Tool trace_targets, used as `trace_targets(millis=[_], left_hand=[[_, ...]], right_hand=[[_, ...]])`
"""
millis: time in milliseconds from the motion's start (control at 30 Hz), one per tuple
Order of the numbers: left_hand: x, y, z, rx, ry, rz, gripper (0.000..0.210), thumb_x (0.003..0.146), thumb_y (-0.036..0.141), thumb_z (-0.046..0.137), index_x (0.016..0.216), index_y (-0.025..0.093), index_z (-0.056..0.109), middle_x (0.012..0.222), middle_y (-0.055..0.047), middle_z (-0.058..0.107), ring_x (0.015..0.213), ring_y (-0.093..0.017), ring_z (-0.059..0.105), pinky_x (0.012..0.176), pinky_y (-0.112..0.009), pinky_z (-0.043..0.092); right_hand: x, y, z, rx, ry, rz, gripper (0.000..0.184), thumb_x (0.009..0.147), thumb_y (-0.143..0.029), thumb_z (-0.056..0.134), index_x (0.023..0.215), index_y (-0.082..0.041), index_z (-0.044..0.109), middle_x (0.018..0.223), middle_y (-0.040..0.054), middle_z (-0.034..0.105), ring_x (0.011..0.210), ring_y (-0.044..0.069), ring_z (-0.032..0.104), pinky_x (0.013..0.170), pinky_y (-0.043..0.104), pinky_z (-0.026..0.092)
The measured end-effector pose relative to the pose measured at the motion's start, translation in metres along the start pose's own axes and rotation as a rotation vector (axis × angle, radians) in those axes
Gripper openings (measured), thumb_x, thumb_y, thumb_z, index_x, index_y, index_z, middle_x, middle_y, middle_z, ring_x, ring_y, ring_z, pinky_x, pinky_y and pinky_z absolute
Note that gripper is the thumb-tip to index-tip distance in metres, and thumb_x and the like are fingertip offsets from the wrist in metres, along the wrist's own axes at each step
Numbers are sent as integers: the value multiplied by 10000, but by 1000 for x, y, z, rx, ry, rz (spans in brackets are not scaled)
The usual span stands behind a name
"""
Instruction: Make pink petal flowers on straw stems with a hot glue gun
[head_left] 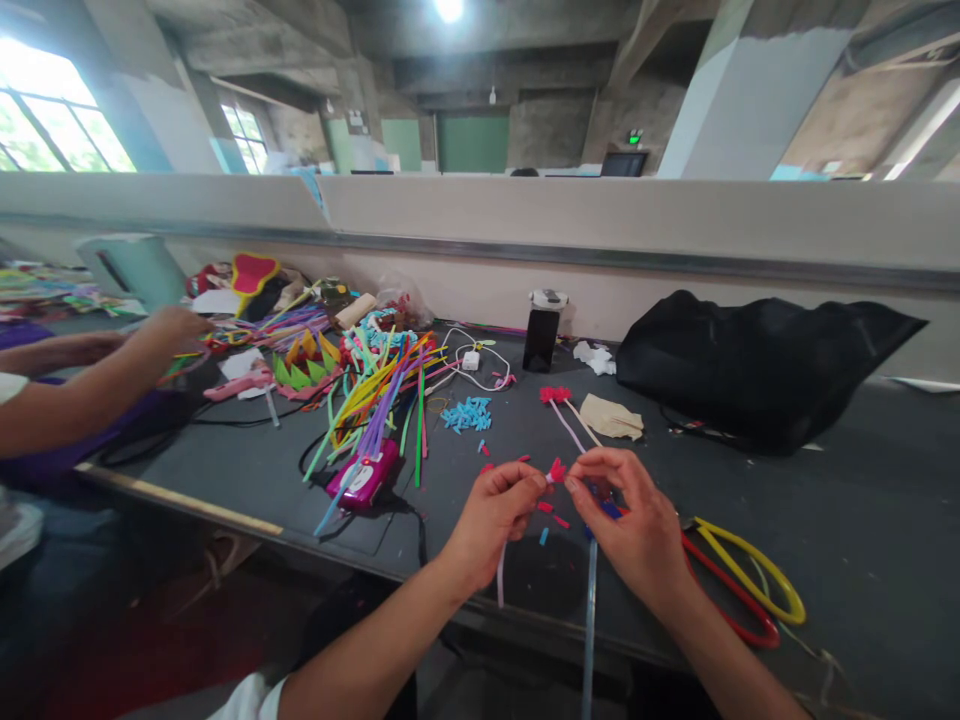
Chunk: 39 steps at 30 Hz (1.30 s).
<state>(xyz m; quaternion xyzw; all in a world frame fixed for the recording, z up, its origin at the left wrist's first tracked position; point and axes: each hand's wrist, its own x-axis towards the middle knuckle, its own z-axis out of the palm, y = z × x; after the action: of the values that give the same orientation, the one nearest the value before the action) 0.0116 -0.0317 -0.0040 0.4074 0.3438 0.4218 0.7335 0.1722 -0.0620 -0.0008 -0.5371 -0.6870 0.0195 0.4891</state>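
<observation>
A heap of short, light-blue, fuzzy pieces [466, 414] lay leftmost. The left hand [501, 508] pinched a small, red, fuzzy flower head [556, 470] by its pale base, between the hands. The right hand [634, 515] had fingertips narrowed at its edge, grip unclear. Petal-fixing seemed underway; the next move probably called for steady left fingers.

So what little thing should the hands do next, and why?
Maybe add one loose red piece to the little red tuft. The left hand pinches it at its base, the right hand is just beside it, such pieces lie close by, and the red tops beyond look fuller.
</observation>
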Motion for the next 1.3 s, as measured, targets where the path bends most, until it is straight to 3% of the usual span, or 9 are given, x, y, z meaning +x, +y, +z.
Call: trace_targets(millis=[733, 1067, 1300], left_hand=[[1, -2, -1, 11, -21, -8, 270, 743, 405, 727, 733, 146, 651, 488, 96, 301, 421, -36, 181, 406, -211, 116], [2, -6, -2, 22, -11, -1, 239, 749, 375, 721, 745, 149, 642, 549, 69, 407, 425, -29, 225, 403, -203, 132], [1, -4, 0, 44, -3, 9, 240, 726, 372, 726, 720, 153, 630, 501, 82, 349, 419, -38, 222, 397, -205, 136]], right_hand=[[1, -5, -1, 24, 35, -20, 109, 858, -214, 613, 933, -230, 535, 807, -17, 653, 694, 116, 650, 649, 223, 520], [-2, -4, 1, 27, 44, -9, 119, 852, -218, 624, 931, -229, 536, 810, -16, 652, 723, 120, 667, 670, 224, 523], [-3, -3, 2, 23, 45, 9, 128, 852, -224, 630, 933, -236, 532, 807, -25, 648, 715, 118, 659, 662, 224, 517]])
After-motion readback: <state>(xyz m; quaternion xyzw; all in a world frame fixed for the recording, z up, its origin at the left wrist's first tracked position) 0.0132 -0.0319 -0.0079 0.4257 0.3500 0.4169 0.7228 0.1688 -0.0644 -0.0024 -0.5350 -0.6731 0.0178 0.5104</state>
